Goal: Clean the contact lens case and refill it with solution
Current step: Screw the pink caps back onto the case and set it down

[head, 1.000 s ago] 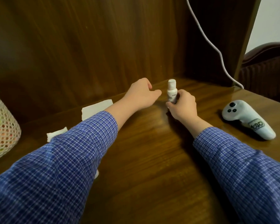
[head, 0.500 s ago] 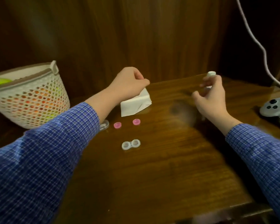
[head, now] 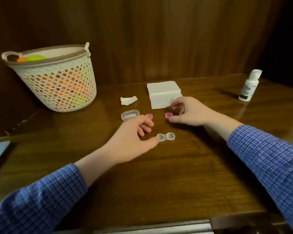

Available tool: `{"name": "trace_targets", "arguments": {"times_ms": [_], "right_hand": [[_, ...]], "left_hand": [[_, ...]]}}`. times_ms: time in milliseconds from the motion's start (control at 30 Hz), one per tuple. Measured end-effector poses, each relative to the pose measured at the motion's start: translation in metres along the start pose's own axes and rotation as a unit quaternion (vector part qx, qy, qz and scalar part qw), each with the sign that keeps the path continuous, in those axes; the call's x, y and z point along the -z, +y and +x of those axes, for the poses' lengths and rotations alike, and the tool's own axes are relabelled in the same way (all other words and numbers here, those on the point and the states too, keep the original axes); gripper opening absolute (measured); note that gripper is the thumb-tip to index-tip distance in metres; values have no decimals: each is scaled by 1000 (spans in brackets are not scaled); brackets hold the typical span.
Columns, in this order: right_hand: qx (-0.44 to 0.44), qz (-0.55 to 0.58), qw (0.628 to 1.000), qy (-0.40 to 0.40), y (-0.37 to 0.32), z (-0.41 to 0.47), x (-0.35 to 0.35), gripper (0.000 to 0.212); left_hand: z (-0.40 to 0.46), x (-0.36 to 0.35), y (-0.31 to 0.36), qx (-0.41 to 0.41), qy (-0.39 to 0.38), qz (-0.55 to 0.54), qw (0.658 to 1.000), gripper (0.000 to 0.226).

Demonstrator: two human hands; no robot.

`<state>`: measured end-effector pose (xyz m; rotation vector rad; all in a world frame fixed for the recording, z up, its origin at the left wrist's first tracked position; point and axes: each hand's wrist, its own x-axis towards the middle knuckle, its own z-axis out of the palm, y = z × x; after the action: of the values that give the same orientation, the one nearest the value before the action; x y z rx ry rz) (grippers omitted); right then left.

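Observation:
A clear two-well contact lens case (head: 165, 137) lies open on the wooden table (head: 176, 174). My left hand (head: 130, 141) rests beside it, thumb tip touching its left well, fingers loosely curled and holding nothing. Two pink caps lie behind it: one cap (head: 149, 116) just past my left fingers, the other cap (head: 168, 115) between the thumb and fingers of my right hand (head: 188, 112), which hovers around it without a clear grip. The white solution bottle (head: 248, 86) stands upright, capped, at the far right, away from both hands.
A folded white tissue (head: 163, 94) and a crumpled scrap (head: 128, 100) lie behind the caps. A small clear box (head: 130, 115) sits left of them. A perforated basket (head: 56, 80) with coloured balls stands at the back left. A dark wooden wall closes the back.
My right hand let go of the solution bottle and came left to the pink cap. My left hand left the tissue and dropped to the lens case. The view swung left.

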<state>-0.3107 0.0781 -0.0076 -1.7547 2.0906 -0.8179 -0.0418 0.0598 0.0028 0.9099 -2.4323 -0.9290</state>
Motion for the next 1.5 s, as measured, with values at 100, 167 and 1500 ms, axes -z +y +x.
{"name": "trace_targets", "arguments": {"times_ms": [100, 167, 1500], "right_hand": [[9, -7, 1000, -5, -1, 5, -5, 62], [10, -14, 1000, -9, -1, 8, -8, 61], [-223, 578, 754, -218, -16, -43, 45, 40]], "left_hand": [[-4, -8, -2, -37, -9, 24, 999, 54], [-1, -12, 1, -53, -7, 20, 998, 60], [5, -21, 2, -63, 7, 2, 998, 50]]}}
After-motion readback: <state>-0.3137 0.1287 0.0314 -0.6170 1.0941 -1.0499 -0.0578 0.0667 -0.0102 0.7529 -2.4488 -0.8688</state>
